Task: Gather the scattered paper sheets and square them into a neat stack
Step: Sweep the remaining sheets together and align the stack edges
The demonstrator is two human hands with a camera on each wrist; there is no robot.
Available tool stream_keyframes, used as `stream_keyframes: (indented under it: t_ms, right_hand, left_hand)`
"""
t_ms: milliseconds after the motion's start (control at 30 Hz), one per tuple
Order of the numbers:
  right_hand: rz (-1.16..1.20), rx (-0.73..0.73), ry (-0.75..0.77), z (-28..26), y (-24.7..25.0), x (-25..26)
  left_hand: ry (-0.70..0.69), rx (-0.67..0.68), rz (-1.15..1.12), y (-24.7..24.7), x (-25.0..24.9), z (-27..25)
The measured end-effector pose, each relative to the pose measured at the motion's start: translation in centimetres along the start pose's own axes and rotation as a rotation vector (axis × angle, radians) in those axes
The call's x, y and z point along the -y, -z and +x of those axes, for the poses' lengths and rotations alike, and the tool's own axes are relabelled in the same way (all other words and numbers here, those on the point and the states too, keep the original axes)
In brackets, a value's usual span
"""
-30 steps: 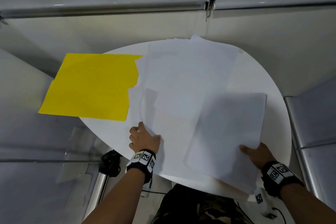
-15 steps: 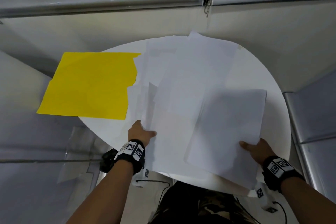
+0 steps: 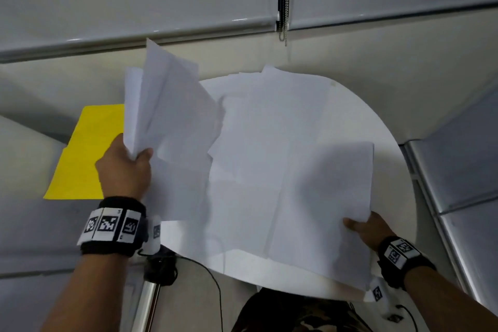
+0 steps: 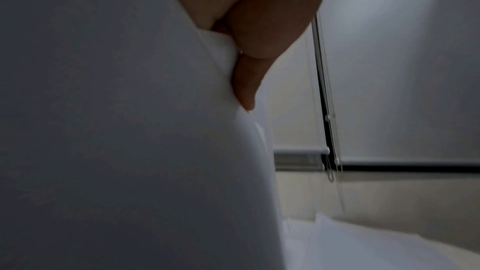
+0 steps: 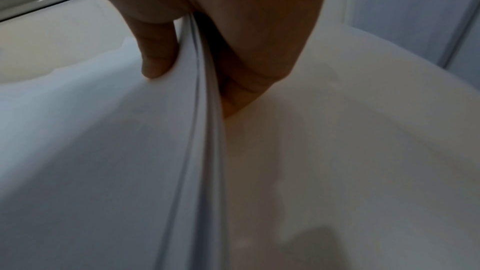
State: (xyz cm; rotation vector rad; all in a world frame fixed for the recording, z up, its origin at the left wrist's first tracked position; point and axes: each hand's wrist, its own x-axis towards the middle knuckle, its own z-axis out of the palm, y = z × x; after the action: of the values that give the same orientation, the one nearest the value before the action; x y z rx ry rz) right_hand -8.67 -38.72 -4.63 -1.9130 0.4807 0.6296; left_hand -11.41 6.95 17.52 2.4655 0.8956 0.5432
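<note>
Several white paper sheets [image 3: 269, 143] lie overlapped on a round white table [image 3: 388, 159]. My left hand [image 3: 134, 159] pinches a bunch of white sheets [image 3: 167, 105] and holds them raised above the table's left side; in the left wrist view the sheets [image 4: 116, 141] fill the left of the frame beside my fingers [image 4: 246, 81]. My right hand [image 3: 363, 226] pinches a small stack of sheets [image 3: 323, 197] at the near right, thumb on top; the right wrist view shows the stack's edge [image 5: 205, 130] between thumb and fingers [image 5: 158, 54].
A yellow sheet [image 3: 86, 153] lies at the table's left edge, partly behind my left hand. A window blind with a bead chain [image 3: 283, 8] hangs behind the table. A metal pole [image 3: 148, 302] and cables stand below the near edge.
My left hand has lifted a bunch of sheets off the table and up to the left. The right hand keeps its hold on the small stack, barely moved.
</note>
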Motion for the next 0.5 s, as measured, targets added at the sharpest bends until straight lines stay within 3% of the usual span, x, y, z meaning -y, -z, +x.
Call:
stream_keyframes:
  t_ms: [100,233,333,500]
  right_hand:
    - [0.025,0.03,-0.013,-0.3,0.0,0.3]
    - [0.097,0.094,-0.018,-0.4,0.4,0.7]
    - [0.126,0.096,-0.035,-0.5,0.5,1.0]
    - [0.115,0.075,-0.071,-0.3,0.5,1.1]
  left_hand:
    - [-0.05,-0.105,-0.19,2.0,-0.8,1.2]
    - [0.021,0.103,-0.665,2.7,-3.1,1.9]
    - [0.105,0.175,-0.95,0.5,-4.8,1.5]
    - [0.172,0.416,-0.912,-6.5,-7.5,-4.3]
